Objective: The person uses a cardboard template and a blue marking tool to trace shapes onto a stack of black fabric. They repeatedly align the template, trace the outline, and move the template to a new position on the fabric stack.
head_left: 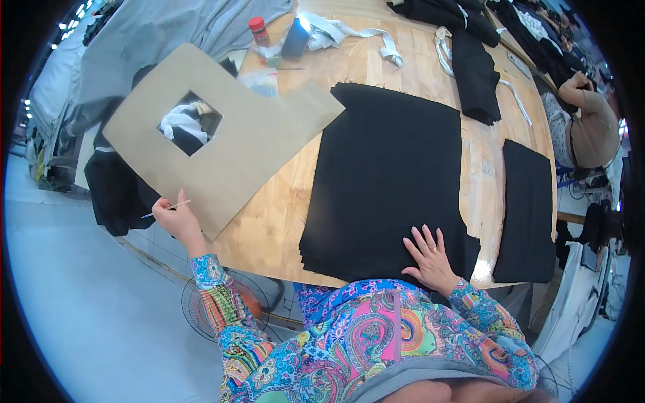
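Observation:
My left hand (176,219) is closed round a thin pen (168,207), its fingers at the lower left edge of a tan cardboard pattern piece (255,141). The pattern is tilted, with a square hole cut in it, and its right tip overlaps the corner of a stack of black fabric pieces (390,168). Whether my fingers also grip the card's edge is hard to make out. My right hand (428,260) lies flat on the near right part of the black stack, fingers spread.
The wooden table (285,208) carries a smaller black fabric stack (527,211) on the right and a black roll (474,77) behind. A red-capped jar (258,30) and white strips (349,33) lie at the back. A floor fan (228,302) stands below; another person (591,121) sits far right.

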Available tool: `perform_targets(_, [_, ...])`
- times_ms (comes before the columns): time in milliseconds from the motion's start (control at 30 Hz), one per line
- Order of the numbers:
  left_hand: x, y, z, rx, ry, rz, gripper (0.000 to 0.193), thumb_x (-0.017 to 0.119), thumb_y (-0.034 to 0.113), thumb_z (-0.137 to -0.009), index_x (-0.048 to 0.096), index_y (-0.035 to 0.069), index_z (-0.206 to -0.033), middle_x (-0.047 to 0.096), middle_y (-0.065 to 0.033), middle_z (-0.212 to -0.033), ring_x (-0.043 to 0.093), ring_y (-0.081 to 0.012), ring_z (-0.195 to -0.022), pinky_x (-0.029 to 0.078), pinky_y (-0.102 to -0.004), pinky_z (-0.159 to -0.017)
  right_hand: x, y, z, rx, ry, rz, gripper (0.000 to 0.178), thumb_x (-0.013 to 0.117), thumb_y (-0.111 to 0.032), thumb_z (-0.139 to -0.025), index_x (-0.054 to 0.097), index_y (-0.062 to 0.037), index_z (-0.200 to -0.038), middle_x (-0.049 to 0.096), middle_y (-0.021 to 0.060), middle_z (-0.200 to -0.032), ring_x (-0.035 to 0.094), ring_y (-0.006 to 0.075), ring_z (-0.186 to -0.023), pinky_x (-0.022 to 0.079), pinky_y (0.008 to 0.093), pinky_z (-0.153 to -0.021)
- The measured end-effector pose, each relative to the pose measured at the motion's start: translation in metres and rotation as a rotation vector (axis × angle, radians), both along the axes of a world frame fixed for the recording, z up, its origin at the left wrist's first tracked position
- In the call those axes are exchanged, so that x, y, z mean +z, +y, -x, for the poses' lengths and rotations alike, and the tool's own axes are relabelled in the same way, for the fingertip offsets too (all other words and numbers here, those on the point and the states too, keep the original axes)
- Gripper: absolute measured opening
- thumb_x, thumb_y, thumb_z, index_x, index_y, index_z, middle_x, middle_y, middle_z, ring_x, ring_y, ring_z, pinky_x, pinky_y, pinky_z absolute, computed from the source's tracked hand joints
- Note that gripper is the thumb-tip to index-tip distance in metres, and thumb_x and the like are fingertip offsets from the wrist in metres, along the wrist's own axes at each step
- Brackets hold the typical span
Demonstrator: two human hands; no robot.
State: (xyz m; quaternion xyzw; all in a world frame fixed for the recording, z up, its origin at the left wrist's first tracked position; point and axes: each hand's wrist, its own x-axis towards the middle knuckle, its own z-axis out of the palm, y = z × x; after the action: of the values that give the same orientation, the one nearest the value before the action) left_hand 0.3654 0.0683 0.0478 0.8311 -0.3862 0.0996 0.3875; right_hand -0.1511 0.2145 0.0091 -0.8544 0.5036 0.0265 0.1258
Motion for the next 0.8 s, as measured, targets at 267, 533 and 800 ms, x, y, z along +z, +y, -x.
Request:
perform_targets(267, [0.009,-0.007,-0.024,-0.09,0.277,0.161,0.022,0.068,0.007,-0.082,0.049,0.001,-0.091,0.053,-0.0061,-0.085,0.051,-0.0167,-0.07,0.046,-0.0299,-0.067,0.007,-0.027,-0.002,-0.148,-0.208,0.083,0.074,0.061,-0.045,-0.084,0.036,-0.0052,-0.142,0.02,0.0199,-0.152,0.012,0.0424,-0.141,0.012,0.0556,-0.113])
perform_targets(533, [0.113,0.008,0.024,-0.556,0.045,0.516,0.015,0.059,-0.004,-0.088,0.046,0.004,-0.087,0.056,-0.0083,-0.095,0.052,-0.0141,-0.081,0.046,-0.0274,-0.074,0.039,-0.079,0.003,-0.196,-0.333,0.309,0.073,0.061,-0.044,-0.085,0.036,-0.0056,-0.142,0.018,0.0202,-0.153,0.01,0.0432,-0.142,0.012,0.0547,-0.113])
perform_targets(800, [0.214,0.056,0.102,-0.562,0.109,0.905,0.015,0.058,-0.004,-0.088,0.047,0.006,-0.085,0.058,-0.0095,-0.095,0.054,-0.0164,-0.087,0.045,-0.0295,-0.082,0.142,-0.118,0.036,-0.235,-0.394,0.779,0.075,0.047,-0.059,-0.09,0.039,-0.0045,-0.141,0.023,0.0214,-0.152,0.014,0.0392,-0.143,0.014,0.0491,-0.114])
